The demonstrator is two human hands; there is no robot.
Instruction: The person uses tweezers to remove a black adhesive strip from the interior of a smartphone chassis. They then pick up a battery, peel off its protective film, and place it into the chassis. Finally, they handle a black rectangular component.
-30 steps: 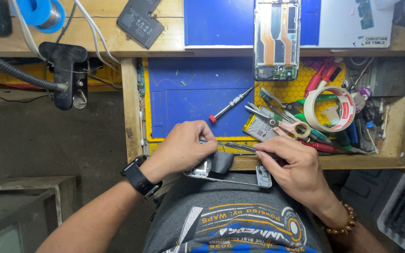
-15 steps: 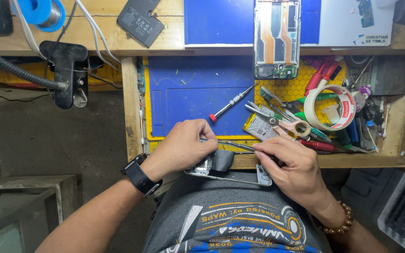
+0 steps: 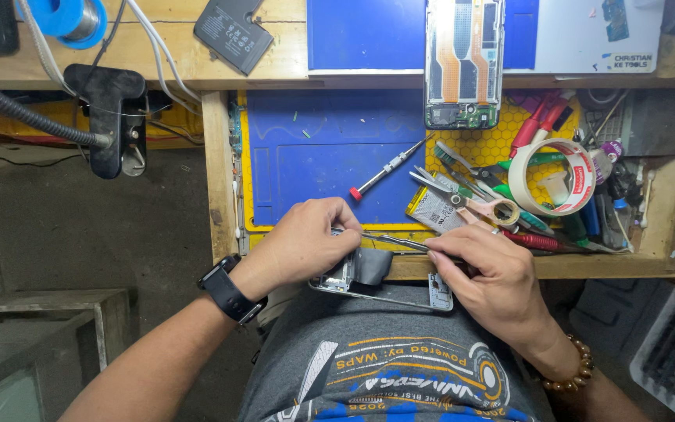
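The right hand's (image 3: 487, 273) grip pinches slim metal tweezers (image 3: 396, 240), whose long axis runs leftward to the left hand (image 3: 306, 242). That hand's fingers are pressed together on the silver phone frame with its dark flap (image 3: 369, 273), lying lengthwise across the lap, against the near edge of the wooden tabletop (image 3: 218, 172). Beyond lies a blue work mat (image 3: 314, 148), a red-tipped screwdriver (image 3: 388, 168) and a roll of tape (image 3: 552, 176).

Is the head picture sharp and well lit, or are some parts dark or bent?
Head view: sharp and evenly lit on the blue mat, left hand and right hand; the floor at left is dim; the bench edge bows slightly from the wide lens; no strong glare.
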